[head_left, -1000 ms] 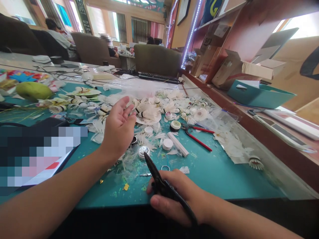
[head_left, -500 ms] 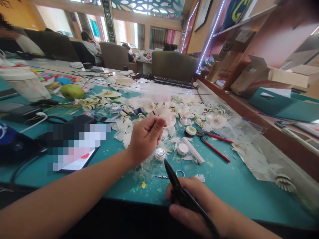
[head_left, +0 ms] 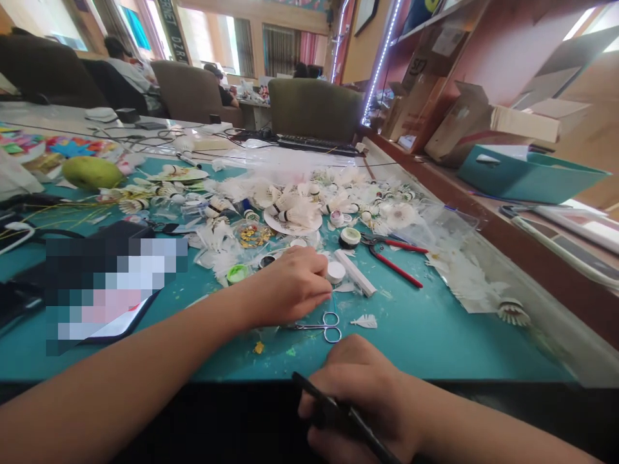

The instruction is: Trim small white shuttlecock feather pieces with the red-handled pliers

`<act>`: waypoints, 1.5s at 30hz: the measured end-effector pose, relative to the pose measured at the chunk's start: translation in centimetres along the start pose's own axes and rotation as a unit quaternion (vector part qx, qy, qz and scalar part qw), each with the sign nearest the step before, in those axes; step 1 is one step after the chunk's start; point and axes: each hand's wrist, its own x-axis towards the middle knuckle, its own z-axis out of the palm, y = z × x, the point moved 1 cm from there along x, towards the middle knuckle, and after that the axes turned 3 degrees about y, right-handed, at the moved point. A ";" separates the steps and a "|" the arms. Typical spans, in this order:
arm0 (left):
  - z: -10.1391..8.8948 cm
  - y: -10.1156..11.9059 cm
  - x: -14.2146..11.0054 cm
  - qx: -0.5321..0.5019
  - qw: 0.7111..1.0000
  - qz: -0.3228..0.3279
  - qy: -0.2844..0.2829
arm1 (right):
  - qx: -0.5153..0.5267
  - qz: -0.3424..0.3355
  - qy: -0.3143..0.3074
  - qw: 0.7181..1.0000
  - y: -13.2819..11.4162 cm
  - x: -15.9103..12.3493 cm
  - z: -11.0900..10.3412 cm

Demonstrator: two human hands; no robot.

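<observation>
My right hand (head_left: 370, 380) is wrapped round black-handled pliers (head_left: 334, 411) at the table's front edge, their dark jaws pointing up and to the left. My left hand (head_left: 294, 283) is low over the table with its fingers curled together; whatever they may hold is hidden. Just below it lies a small pair of scissors (head_left: 331, 327) with metal finger loops. Right beside its fingers stands a round white lidded jar (head_left: 335, 272). A white notched feather piece (head_left: 364, 321) and a small gold flower-like piece (head_left: 259, 348) lie close by.
Red-handled pliers (head_left: 396, 267) and a white bar (head_left: 354, 273) are to the right. Shuttlecocks (head_left: 300, 209) and loose feathers crowd the back. An open green jar (head_left: 236, 274), gold bits (head_left: 254, 236), a phone (head_left: 130, 316) and a green fruit (head_left: 91, 173) are on the left.
My left hand has come down toward the table, now covering the spot of the silver-topped jar. The right hand has lowered with its pliers. The view has shifted right and down.
</observation>
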 end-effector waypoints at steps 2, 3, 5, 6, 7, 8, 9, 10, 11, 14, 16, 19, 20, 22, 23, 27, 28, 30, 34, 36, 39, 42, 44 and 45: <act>0.1 -0.1 0.0 0.031 1.000 0.002 -0.003 | -0.026 -0.038 0.036 0.998 0.1 -0.1 0.0; 0.1 -0.2 0.0 0.043 0.999 -0.001 0.004 | -0.050 -0.049 0.047 0.996 0.2 -0.2 -0.1; 0.0 -0.6 0.0 0.059 0.998 -0.010 0.032 | -0.102 -0.054 0.066 0.991 0.4 -0.4 -0.3; -0.1 -0.7 0.0 0.063 0.997 -0.014 0.050 | -0.118 -0.054 0.068 0.989 0.5 -0.5 -0.4; -0.1 -0.9 0.0 0.066 0.995 -0.016 0.068 | -0.130 -0.053 0.065 0.988 0.7 -0.6 -0.5; -0.2 -1.0 0.0 0.068 0.994 -0.018 0.086 | -0.141 -0.056 0.063 0.986 0.9 -0.7 -0.6; -0.2 -1.1 0.0 0.070 0.992 -0.020 0.103 | -0.153 -0.062 0.063 0.984 1.1 -0.8 -0.6; -0.3 -1.2 -0.1 0.072 0.990 -0.023 0.120 | -0.164 -0.067 0.064 0.982 1.4 -0.8 -0.6; -0.3 -1.2 -0.2 0.074 0.988 -0.025 0.136 | -0.170 -0.075 0.066 0.980 1.7 -0.8 -0.6; -0.4 -1.2 -0.4 0.077 0.981 -0.035 0.172 | -0.167 -0.093 0.073 0.979 2.7 -0.7 -0.2; -0.5 -1.3 -0.4 0.078 0.978 -0.045 0.189 | -0.165 -0.089 0.067 0.980 3.3 -0.5 0.0; -0.6 -1.8 -0.4 0.071 0.974 -0.063 0.207 | -0.164 -0.073 0.062 0.982 3.3 -0.3 0.2; -0.6 -2.1 -0.3 0.067 0.973 -0.069 0.210 | -0.159 -0.079 0.071 0.982 3.2 -0.2 0.1; -0.7 -2.7 -0.3 0.060 0.971 -0.084 0.214 | -0.166 -0.101 0.096 0.976 2.7 -0.3 -0.1; -0.8 -3.0 -0.3 0.058 0.970 -0.095 0.215 | -0.180 -0.116 0.102 0.972 2.4 -0.4 -0.2; -2.1 -3.4 0.6 0.060 0.964 -0.147 0.212 | -0.243 -0.133 0.050 0.960 2.1 -0.8 -0.3; -2.5 -3.3 1.2 0.060 0.965 -0.158 0.201 | -0.243 -0.135 0.045 0.959 2.3 -0.8 -0.3; -3.3 -3.2 3.0 0.062 0.968 -0.174 0.172 | -0.238 -0.136 0.067 0.959 2.6 -0.9 -0.2; -3.3 -4.8 8.1 0.091 0.967 -0.216 0.102 | -0.210 -0.141 0.096 0.963 3.2 -0.9 0.0; -2.3 -6.6 10.7 0.104 0.966 -0.228 0.067 | -0.210 -0.145 0.117 0.960 3.3 -1.1 0.1; -0.6 -9.6 13.9 0.121 0.964 -0.236 0.025 | -0.224 -0.106 0.181 0.952 3.0 -1.4 0.0; 0.9 -11.9 15.9 0.130 0.962 -0.235 -0.038 | -0.188 -0.065 0.271 0.942 2.4 -0.9 -0.1; 1.5 -12.7 16.7 0.135 0.959 -0.233 -0.090 | -0.178 -0.043 0.326 0.927 2.1 -0.4 -0.1; 1.8 -12.9 17.0 0.137 0.956 -0.235 -0.112 | -0.174 -0.032 0.334 0.926 2.2 -0.2 0.0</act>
